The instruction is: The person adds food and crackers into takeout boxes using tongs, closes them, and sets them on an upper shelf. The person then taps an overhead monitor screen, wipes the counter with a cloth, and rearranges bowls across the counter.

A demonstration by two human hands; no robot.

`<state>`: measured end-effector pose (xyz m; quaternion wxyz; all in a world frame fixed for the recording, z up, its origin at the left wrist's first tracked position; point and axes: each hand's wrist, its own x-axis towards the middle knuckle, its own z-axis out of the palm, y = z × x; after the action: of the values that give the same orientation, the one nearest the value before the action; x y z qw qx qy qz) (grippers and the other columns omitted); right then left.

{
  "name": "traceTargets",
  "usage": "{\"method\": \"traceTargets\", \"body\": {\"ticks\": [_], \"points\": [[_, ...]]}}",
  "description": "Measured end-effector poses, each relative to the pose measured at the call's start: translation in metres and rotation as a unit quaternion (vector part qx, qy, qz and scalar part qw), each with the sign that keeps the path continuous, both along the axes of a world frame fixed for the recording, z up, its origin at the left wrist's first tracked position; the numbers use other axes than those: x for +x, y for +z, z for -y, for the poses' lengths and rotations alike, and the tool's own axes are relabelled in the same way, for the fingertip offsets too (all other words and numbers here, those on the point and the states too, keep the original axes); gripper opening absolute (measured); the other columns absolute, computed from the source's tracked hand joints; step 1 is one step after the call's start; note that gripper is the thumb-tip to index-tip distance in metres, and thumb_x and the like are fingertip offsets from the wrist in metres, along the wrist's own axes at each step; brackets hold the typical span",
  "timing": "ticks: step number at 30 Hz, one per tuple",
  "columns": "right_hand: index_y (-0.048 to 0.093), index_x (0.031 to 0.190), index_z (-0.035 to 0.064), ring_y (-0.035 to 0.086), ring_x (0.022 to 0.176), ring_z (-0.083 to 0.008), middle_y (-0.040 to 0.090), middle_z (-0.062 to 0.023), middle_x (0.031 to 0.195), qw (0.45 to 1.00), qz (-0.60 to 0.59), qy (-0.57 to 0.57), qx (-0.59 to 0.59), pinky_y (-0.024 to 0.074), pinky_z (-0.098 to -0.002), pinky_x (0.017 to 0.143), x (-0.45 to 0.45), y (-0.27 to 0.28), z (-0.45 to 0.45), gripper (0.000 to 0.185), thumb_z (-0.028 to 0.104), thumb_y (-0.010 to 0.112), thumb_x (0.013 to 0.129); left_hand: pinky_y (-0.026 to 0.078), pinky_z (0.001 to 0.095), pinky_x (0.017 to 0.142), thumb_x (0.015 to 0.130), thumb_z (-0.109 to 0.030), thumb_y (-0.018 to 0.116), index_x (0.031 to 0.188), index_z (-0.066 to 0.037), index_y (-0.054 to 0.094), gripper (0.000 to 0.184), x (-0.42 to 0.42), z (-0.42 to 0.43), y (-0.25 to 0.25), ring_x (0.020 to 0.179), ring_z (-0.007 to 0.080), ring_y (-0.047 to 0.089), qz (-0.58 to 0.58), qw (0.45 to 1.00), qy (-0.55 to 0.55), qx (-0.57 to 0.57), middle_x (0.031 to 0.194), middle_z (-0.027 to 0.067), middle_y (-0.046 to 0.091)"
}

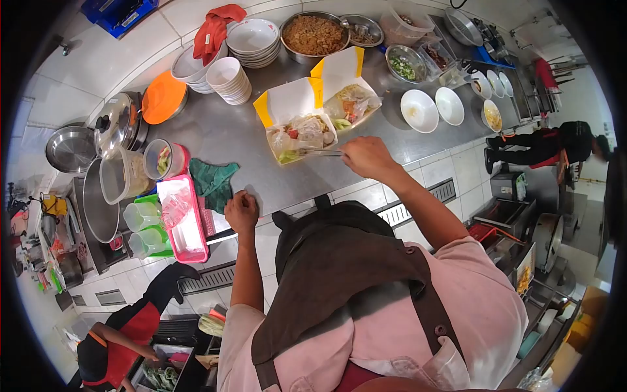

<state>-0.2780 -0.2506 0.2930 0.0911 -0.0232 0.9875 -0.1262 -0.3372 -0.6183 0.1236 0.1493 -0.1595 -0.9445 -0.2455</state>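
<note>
My right hand [367,157] is closed round the handle of a metal utensil [321,151], whose far end reaches the food in the nearer open takeaway box [302,140]. That box holds clear plastic bags and something green at its front corner. Behind it and to the right, a second open box [353,108] holds a clear bag, orange-red food and green slices. My left hand [241,210] rests at the counter's front edge with its fingers curled; whether anything is in them is hidden. A green cloth [214,186] lies just beyond it, beside a pink tray [189,228].
Stacked bowls [253,40], a bowl of brown food [315,36] and chopped greens [403,67] line the counter's back. White bowls [419,111] stand right. Lidded pans [117,124] and plastic tubs [121,173] are left. Two other people [124,333] [571,147] stand farther off.
</note>
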Motion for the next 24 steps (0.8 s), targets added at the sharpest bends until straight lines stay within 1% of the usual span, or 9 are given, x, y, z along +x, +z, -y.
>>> {"method": "traceTargets", "body": {"ticks": [4, 7, 10, 13, 18, 24], "points": [[0.068, 0.072, 0.0018, 0.067, 0.077, -0.0350, 0.068, -0.0166, 0.077, 0.999, -0.030, 0.025, 0.036, 0.0522, -0.0472, 0.070, -0.006, -0.012, 0.002, 0.014, 0.010, 0.058, 0.077, 0.045, 0.0422, 0.061, 0.080, -0.014, 0.066, 0.090, -0.011, 0.064, 0.010, 0.001, 0.000, -0.002, 0.062, 0.0278, 0.058, -0.004, 1.000, -0.001, -0.006, 0.062, 0.0052, 0.058], [0.069, 0.079, 0.0034, 0.067, 0.078, -0.0349, 0.068, -0.0163, 0.079, 0.999, -0.015, 0.028, 0.020, 0.0520, -0.0469, 0.071, -0.005, -0.003, -0.001, 0.013, 0.012, 0.059, 0.080, 0.045, 0.0419, 0.061, 0.081, -0.014, 0.065, 0.090, -0.010, 0.063, 0.010, 0.002, -0.002, 0.000, 0.062, 0.0276, 0.058, 0.003, 1.000, 0.007, -0.008, 0.062, 0.0055, 0.058], [0.069, 0.086, 0.0057, 0.066, 0.081, -0.0350, 0.068, -0.0166, 0.081, 1.000, 0.006, -0.007, -0.010, 0.0516, -0.0468, 0.072, 0.001, 0.014, -0.008, 0.015, 0.018, 0.061, 0.084, 0.045, 0.0423, 0.061, 0.080, -0.014, 0.065, 0.090, -0.010, 0.063, 0.010, 0.001, -0.002, -0.001, 0.062, 0.0275, 0.058, -0.010, 1.000, 0.006, -0.009, 0.063, 0.0055, 0.058], [0.069, 0.092, 0.0082, 0.066, 0.084, -0.0347, 0.068, -0.0168, 0.083, 0.998, 0.043, -0.033, -0.021, 0.0512, -0.0467, 0.074, 0.003, 0.023, -0.011, 0.016, 0.022, 0.062, 0.086, 0.045, 0.0428, 0.061, 0.080, -0.013, 0.065, 0.090, -0.011, 0.063, 0.010, 0.002, -0.002, 0.001, 0.063, 0.0278, 0.058, 0.003, 1.000, 0.012, -0.015, 0.063, 0.0059, 0.059], [0.070, 0.092, 0.0080, 0.066, 0.087, -0.0339, 0.068, -0.0158, 0.084, 0.998, 0.050, -0.022, -0.024, 0.0507, -0.0468, 0.077, 0.004, 0.005, -0.005, 0.016, 0.020, 0.063, 0.085, 0.045, 0.0432, 0.061, 0.080, -0.013, 0.065, 0.090, -0.011, 0.063, 0.010, 0.001, -0.001, 0.000, 0.063, 0.0285, 0.058, 0.002, 1.000, 0.010, -0.007, 0.063, 0.0063, 0.059], [0.070, 0.089, 0.0077, 0.066, 0.087, -0.0331, 0.069, -0.0152, 0.083, 0.999, 0.039, -0.003, -0.008, 0.0510, -0.0463, 0.078, 0.003, 0.005, 0.003, 0.015, 0.020, 0.062, 0.086, 0.045, 0.0432, 0.062, 0.080, -0.014, 0.065, 0.090, -0.010, 0.064, 0.011, 0.002, 0.000, -0.001, 0.063, 0.0291, 0.058, 0.006, 1.000, 0.015, -0.003, 0.063, 0.0069, 0.059]]}}
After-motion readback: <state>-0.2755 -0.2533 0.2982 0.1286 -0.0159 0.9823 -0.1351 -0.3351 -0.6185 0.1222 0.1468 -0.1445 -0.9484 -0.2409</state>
